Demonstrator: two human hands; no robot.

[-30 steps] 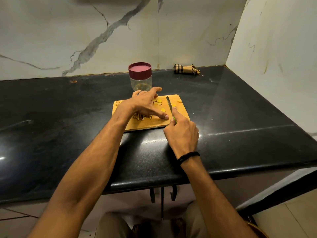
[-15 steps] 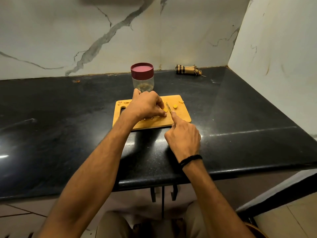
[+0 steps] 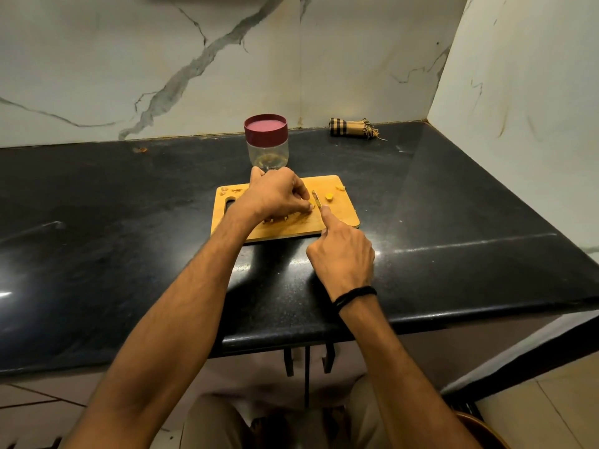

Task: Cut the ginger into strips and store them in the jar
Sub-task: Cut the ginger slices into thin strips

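I sit at a black worktop (image 3: 129, 222) with a wooden chopping board (image 3: 343, 218) in front of me. Think of the board as a clock, with 12 o'clock on the far side from me.

My left hand (image 3: 275, 196) lies over the middle of the board. Its fingers are curled, and its grip pinches a small ginger piece (image 3: 312, 204) down on the wood. My right hand (image 3: 343, 254) comes in from 5 o'clock. Its grip is closed around a knife (image 3: 317, 202). The handle is hidden under my hand, and my pointing finger lies straight along the top of the blade. The blade sits just beside my left fingertips, at 3 o'clock from them.

Some cut ginger strips (image 3: 275, 219) peek out from under my left hand at 6 o'clock. A yellow chunk (image 3: 329, 198) lies near the blade at 2 o'clock. Tiny bits (image 3: 223, 189) sit in the corner at 10 o'clock.

The jar (image 3: 267, 153) stands on the worktop just past the board at 12 o'clock. Its dark red lid (image 3: 265, 128) is on. There is a little something at the bottom of the jar, but I cannot tell what it is.

A rolled checked cloth (image 3: 351, 128) lies by the wall at 1 o'clock, well apart from the board. A black band (image 3: 355, 294) is on my right wrist.
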